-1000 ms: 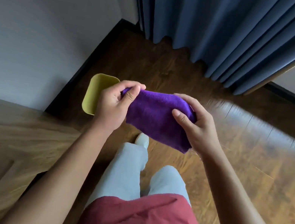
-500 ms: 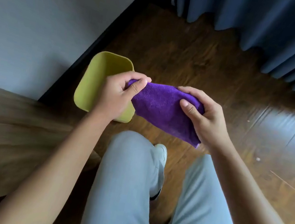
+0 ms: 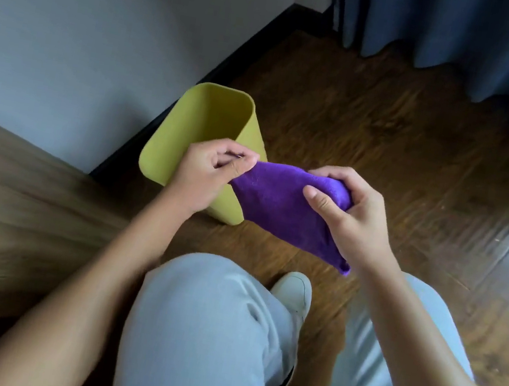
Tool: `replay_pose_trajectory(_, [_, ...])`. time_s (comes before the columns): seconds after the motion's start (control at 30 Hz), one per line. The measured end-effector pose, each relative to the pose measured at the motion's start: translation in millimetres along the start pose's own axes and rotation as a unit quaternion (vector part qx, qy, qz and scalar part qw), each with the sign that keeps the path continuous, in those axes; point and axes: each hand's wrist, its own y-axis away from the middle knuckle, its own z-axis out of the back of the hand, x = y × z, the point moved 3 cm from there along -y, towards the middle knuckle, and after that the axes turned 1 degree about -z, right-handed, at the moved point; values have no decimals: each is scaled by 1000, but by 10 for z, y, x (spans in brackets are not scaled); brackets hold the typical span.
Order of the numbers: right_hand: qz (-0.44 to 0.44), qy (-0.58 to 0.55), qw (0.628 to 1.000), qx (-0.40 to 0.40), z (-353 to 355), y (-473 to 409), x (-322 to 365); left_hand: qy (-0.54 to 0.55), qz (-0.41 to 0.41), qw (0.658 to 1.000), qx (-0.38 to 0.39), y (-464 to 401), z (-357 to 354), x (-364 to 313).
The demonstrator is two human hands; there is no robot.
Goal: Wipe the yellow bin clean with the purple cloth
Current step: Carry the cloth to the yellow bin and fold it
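Both hands pinch purple cloth (image 3: 281, 206): left hand (image 3: 206, 177) one end, right hand (image 3: 349, 216) other

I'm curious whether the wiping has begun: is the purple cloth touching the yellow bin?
Cannot tell. In the head view the purple cloth, held by the left hand and right hand, overlaps the yellow bin, so neither contact nor gap shows.

Cloth (image 3: 281, 204) between both hands, bin (image 3: 203, 129) behind (by wall (image 3: 88, 27)).
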Motion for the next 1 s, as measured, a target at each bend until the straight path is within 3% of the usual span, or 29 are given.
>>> replay_pose_trajectory(0.17, [75, 22, 997, -1, -66, 79, 13, -22, -5, 1000, 18, -51, 42, 26])
replay_pose_trajectory(0.33, [55, 3, 998, -14, 60, 208, -63, -72, -27, 995, 60, -112, -35, -4])
replay_pose_trajectory(0.43, [33, -11, 999, -42, 139, 299, -85, -206, -72, 976, -25, -255, 77, 128])
replay_pose_trajectory(0.53, [3, -15, 997, -74, 251, 392, -151, -290, -54, 949, -111, -420, 198, 329])
replay_pose_trajectory(0.8, [-57, -7, 993, -103, 394, 508, -368, -484, 71, 870, 58, -537, -79, 1038])
replay_pose_trajectory(1.0, [-78, -2, 992, -103, 405, 558, -431, -473, 67, 878, -1, -434, -154, 1109])
